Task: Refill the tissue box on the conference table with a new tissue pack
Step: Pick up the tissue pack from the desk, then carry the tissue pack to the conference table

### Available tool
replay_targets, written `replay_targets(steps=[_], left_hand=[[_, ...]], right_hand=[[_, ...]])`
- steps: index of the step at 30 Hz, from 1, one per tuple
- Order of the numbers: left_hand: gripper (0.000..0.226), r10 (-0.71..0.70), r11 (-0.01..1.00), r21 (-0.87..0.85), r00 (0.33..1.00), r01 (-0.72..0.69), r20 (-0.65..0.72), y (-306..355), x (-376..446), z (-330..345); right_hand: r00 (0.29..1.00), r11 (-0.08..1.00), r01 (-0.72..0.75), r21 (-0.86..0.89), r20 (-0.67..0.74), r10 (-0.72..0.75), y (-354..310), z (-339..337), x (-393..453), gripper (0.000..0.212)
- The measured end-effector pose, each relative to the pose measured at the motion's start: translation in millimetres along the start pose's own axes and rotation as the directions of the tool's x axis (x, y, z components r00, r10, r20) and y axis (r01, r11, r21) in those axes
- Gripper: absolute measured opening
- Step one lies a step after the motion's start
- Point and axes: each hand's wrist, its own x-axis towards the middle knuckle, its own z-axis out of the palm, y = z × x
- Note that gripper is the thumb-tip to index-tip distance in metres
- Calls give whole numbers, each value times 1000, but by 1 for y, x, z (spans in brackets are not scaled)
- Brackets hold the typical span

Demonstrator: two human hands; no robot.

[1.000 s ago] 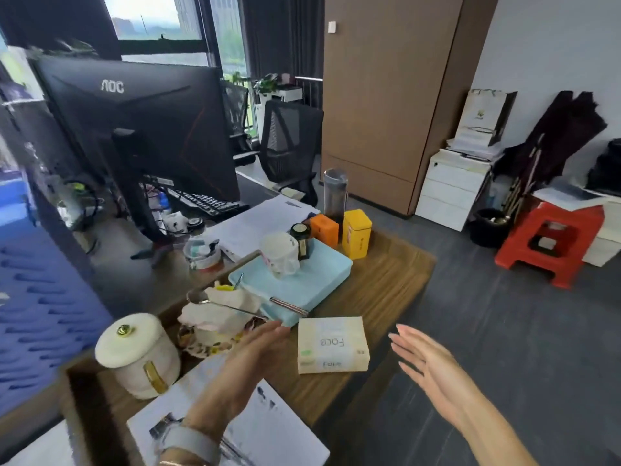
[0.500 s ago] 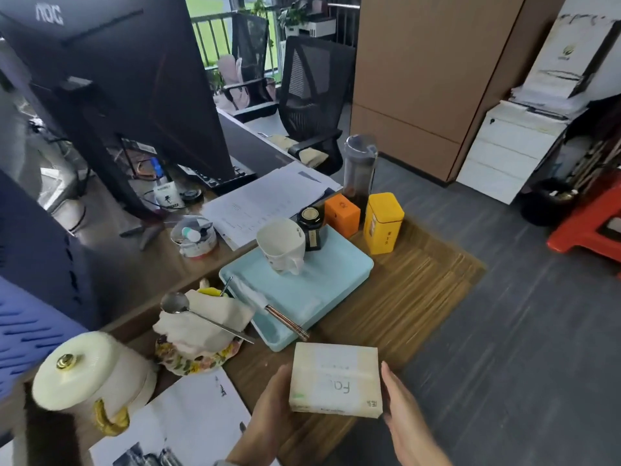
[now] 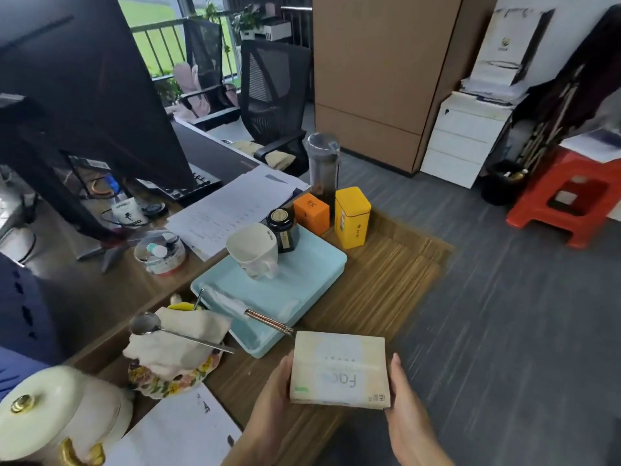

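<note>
A cream tissue pack [image 3: 339, 369] with pale blue print is held flat over the front edge of the wooden table [image 3: 379, 284]. My left hand [image 3: 270, 401] presses against its left side. My right hand [image 3: 408, 412] presses against its right side. A round cream lidded container with a gold knob [image 3: 57, 415] stands at the near left corner; whether it is the tissue box I cannot tell.
A light blue tray [image 3: 289, 297] holds a white mug [image 3: 253, 250] and a dark jar [image 3: 282, 228]. Behind it stand an orange box [image 3: 312, 212], a yellow tin [image 3: 352, 216] and a bottle [image 3: 323, 166]. A floral dish with cloth and spoon [image 3: 174, 348] lies left, papers [image 3: 174, 435] in front.
Both hands were open and apart from the pack lying on the table; they closed in on its sides and now hold it. The view tilted down and closer.
</note>
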Motion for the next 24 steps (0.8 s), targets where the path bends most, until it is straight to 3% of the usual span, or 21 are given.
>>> replay_targets(steps=[2, 6, 12, 15, 19, 21, 24], left_hand=[[43, 0, 996, 89, 997, -7, 75, 2, -11, 11], [38, 55, 967, 226, 962, -119, 269, 5, -38, 45], [37, -3, 937, 299, 854, -179, 520, -11, -114, 95], [38, -98, 926, 332, 740, -177, 666, -34, -162, 123], [35, -249, 897, 404, 550, -179, 797, -87, -232, 156], [37, -341, 868, 452, 417, -204, 842, -120, -273, 165], [42, -476, 806, 527, 234, -269, 848, -175, -340, 172]], right_hand=[[996, 995, 79, 67, -40, -76, 2, -10, -21, 56], [958, 947, 263, 183, -165, -234, 13, -32, -81, 55], [832, 845, 485, 226, -417, -366, 61, -74, -188, 60], [739, 790, 568, 231, -567, -365, 94, -97, -254, 54], [555, 673, 693, 259, -787, -269, 150, -119, -347, 40], [463, 610, 754, 244, -856, -230, 183, -129, -396, 39], [272, 541, 820, 189, -959, -77, 240, -137, -470, 39]])
